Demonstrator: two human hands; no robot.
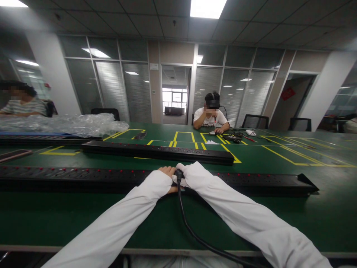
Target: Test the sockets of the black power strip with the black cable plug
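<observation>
A long black power strip (111, 178) with a row of small red parts lies across the table in front of me. My left hand (168, 172) is wrapped around its middle, fingers over the top and thumb at the near side. Just beside it, my right hand (182, 168), in a white glove, is closed on a black plug (179, 173) at the strip's upper face. Whether the plug's pins are inside a socket is hidden. From the plug, a black cable (185, 219) hangs toward me and runs off over the table's front edge.
Behind lies a second black power strip (158, 152). Clear plastic wrap (72, 124) covers the far left, near a phone-like flat object (15, 155). Yellow tape (292, 160) marks the green table (279, 219). Across it sits a person (208, 117) holding a tool; another person (23, 102) is at left.
</observation>
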